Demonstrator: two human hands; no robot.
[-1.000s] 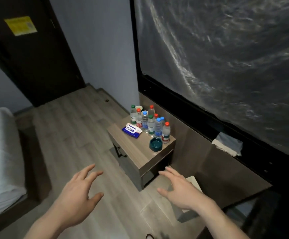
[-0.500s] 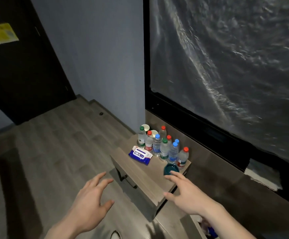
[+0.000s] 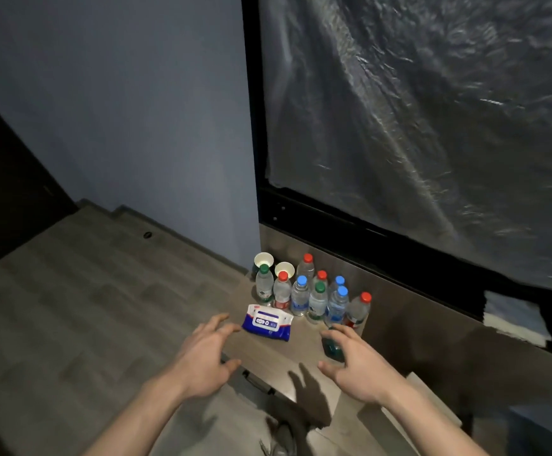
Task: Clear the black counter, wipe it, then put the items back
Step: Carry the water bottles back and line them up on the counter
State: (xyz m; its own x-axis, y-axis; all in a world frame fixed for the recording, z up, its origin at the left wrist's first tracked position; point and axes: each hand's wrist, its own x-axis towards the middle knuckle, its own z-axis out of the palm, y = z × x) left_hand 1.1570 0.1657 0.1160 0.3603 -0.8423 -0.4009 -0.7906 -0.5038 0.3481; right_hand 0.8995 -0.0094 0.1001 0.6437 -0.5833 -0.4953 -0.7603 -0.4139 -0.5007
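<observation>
Both hands have come forward over the small wooden counter [image 3: 277, 363]: the left hand [image 3: 202, 360] now nears the blue wipes packet [image 3: 267, 321], the right hand [image 3: 358, 366] covers the dark teal dish [image 3: 329, 347].

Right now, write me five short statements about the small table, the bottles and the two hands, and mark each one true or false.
1. The left hand grips the blue wipes pack. False: its fingers are spread just short of the pack and hold nothing.
2. The bottles stand upright at the back of the small table. True.
3. Every bottle cap is red. False: there are red, blue and green caps.
4. Two paper cups stand behind the bottles. True.
5. The right hand holds a bottle. False: it is open, over the dark green dish.
</observation>
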